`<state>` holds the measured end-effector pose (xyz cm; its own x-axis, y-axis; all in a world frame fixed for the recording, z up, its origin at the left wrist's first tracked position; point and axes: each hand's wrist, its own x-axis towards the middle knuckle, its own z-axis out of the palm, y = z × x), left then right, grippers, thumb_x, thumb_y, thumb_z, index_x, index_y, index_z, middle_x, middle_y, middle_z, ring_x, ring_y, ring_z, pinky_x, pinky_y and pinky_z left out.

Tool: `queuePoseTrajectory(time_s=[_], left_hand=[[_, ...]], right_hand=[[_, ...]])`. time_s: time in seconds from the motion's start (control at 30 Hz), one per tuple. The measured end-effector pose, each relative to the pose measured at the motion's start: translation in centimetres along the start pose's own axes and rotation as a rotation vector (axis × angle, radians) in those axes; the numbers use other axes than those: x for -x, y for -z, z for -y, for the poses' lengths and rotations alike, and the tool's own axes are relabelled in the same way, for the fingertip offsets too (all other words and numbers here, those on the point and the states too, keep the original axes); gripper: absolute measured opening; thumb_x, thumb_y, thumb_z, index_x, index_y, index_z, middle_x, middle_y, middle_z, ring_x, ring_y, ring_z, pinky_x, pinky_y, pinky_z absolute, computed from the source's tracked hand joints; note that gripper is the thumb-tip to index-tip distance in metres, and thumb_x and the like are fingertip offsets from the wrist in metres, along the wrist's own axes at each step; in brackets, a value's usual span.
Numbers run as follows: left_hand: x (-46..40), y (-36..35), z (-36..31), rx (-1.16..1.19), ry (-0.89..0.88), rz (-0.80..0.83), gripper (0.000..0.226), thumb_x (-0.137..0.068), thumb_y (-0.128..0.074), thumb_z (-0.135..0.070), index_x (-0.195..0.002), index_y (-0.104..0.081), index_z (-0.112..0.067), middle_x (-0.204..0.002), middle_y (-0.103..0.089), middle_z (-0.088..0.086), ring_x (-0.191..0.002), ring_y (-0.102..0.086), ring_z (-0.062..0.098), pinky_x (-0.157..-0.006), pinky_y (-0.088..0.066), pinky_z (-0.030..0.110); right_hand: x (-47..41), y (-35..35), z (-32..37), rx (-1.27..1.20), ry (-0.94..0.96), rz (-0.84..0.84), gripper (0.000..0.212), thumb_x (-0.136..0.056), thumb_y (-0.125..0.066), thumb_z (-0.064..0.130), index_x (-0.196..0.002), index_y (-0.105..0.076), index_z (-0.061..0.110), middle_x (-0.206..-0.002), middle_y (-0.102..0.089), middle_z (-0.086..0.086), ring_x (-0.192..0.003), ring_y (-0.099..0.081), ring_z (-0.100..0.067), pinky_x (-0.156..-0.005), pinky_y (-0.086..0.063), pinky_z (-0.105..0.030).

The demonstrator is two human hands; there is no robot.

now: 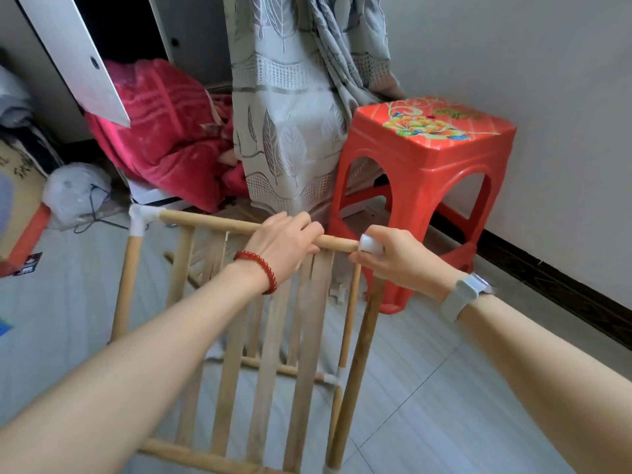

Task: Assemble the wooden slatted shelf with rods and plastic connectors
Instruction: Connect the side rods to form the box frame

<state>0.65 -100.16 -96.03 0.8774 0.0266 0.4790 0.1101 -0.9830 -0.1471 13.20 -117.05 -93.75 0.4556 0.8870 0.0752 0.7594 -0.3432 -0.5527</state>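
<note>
Rods point(239, 224) & slats point(309, 323) at centre frame are showing pale matt wood w/ light grain; corner connector point(141, 218) is looking like smooth white plastic; stool point(424, 186) at right is shining glossy red plastic; curtain point(294, 107) up top is hanging as patterned grey cloth; floor point(444, 405) is reading as smooth pale tile

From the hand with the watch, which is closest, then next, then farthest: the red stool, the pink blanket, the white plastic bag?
From the right hand:
1. Red stool, right beside and behind it.
2. Pink blanket, back left, past the curtain.
3. White bag, far left on the floor.
</note>
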Motion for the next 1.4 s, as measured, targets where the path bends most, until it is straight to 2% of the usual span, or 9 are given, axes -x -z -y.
queuePoseTrajectory(time_s=[0.1, 0.2, 0.4, 0.5, 0.57, 0.8, 1.03, 1.3, 1.4], left_hand=[[2.6, 2.6, -2.2, 0.063, 0.067, 0.019, 0.020, -0.074, -0.074, -0.018, -0.086, -0.061, -0.009, -0.075, -0.056, 0.007, -0.062, -0.060, 0.028, -0.054, -0.047, 0.034], [5.0, 4.8, -5.4, 0.125, 0.175, 0.204, 0.026, -0.091, -0.057, -0.030, -0.111, -0.053, -0.014, -0.099, -0.055, 0.003, -0.084, -0.061, 0.025, -0.059, -0.041, 0.034], [8.9, 3.3, -11.9, 0.298, 0.121, 0.495, 0.042, -0.098, -0.045, -0.031, -0.136, -0.031, -0.020, -0.119, -0.043, 0.000, -0.100, -0.054, 0.020, -0.074, -0.045, 0.033], [10.4, 1.9, -13.7, 0.331, 0.115, 0.559, 0.040, -0.097, -0.047, -0.028, -0.133, -0.032, -0.019, -0.117, -0.045, 0.000, -0.101, -0.054, 0.021, -0.070, -0.042, 0.032], [11.0, 1.7, -13.8, 0.333, 0.112, 0.601, 0.042, -0.097, -0.047, -0.025, -0.134, -0.030, -0.021, -0.118, -0.042, 0.000, -0.101, -0.053, 0.022, -0.071, -0.045, 0.034], [9.6, 1.8, -14.8, 0.382, 0.235, 0.730, 0.018, -0.087, -0.047, -0.014, -0.104, -0.044, -0.019, -0.106, -0.044, -0.004, -0.102, -0.052, 0.021, -0.071, -0.036, 0.031], [10.5, 1.1, -14.6, 0.392, 0.210, 0.640, 0.024, -0.096, -0.041, -0.041, -0.104, -0.050, -0.021, -0.103, -0.056, -0.006, -0.096, -0.057, 0.020, -0.071, -0.033, 0.030], [11.2, 1.0, -14.5, 0.447, 0.203, 0.587, 0.024, -0.095, -0.043, -0.043, -0.106, -0.053, -0.024, -0.105, -0.056, -0.009, -0.098, -0.055, 0.019, -0.072, -0.031, 0.028], [11.4, 1.1, -14.3, 0.452, 0.215, 0.585, 0.023, -0.095, -0.044, -0.042, -0.105, -0.053, -0.024, -0.104, -0.056, -0.008, -0.095, -0.056, 0.019, -0.071, -0.033, 0.029]], right_hand=[[2.1, -0.1, 1.4, -0.077, 0.050, -0.024, 0.043, -0.097, -0.046, 0.037, -0.079, -0.053, -0.001, -0.065, -0.044, 0.004, -0.050, -0.043, -0.005, -0.049, -0.035, -0.017], [4.5, -2.2, 1.3, -0.227, -0.101, -0.136, 0.054, -0.102, -0.028, 0.036, -0.083, -0.059, -0.005, -0.076, -0.055, -0.006, -0.063, -0.050, -0.013, -0.058, -0.038, -0.023], [10.1, -6.2, -1.7, -0.280, -0.179, -0.292, 0.022, -0.099, -0.038, 0.009, -0.109, -0.057, 0.002, -0.101, -0.053, -0.002, -0.100, -0.056, -0.025, -0.086, -0.044, -0.033], [11.7, -7.6, -2.8, -0.353, -0.387, -0.154, 0.033, -0.101, -0.034, 0.020, -0.129, -0.044, 0.007, -0.106, -0.057, -0.005, -0.088, -0.063, -0.020, -0.070, -0.051, -0.025], [12.0, -8.3, -2.8, -0.369, -0.435, -0.111, 0.033, -0.101, -0.034, 0.027, -0.122, -0.049, 0.007, -0.089, -0.062, -0.001, -0.074, -0.060, -0.013, -0.059, -0.045, -0.020], [10.0, -9.5, -1.8, -0.304, -0.568, -0.025, 0.048, -0.101, -0.031, 0.042, -0.071, -0.050, 0.010, -0.066, -0.051, -0.002, -0.070, -0.052, -0.022, -0.069, -0.042, -0.034], [9.7, -10.0, -2.4, -0.088, -0.555, 0.028, 0.042, -0.101, -0.025, 0.027, -0.117, -0.056, 0.003, -0.065, -0.048, 0.001, -0.056, -0.047, -0.018, -0.055, -0.041, -0.034], [10.0, -11.3, -2.3, -0.031, -0.577, -0.038, 0.044, -0.101, -0.020, 0.037, -0.102, -0.055, 0.010, -0.067, -0.047, 0.003, -0.058, -0.046, -0.015, -0.054, -0.034, -0.031], [10.0, -11.3, -2.1, -0.061, -0.610, -0.078, 0.052, -0.100, -0.019, 0.047, -0.078, -0.051, 0.012, -0.068, -0.051, 0.000, -0.067, -0.052, -0.023, -0.062, -0.041, -0.035]])
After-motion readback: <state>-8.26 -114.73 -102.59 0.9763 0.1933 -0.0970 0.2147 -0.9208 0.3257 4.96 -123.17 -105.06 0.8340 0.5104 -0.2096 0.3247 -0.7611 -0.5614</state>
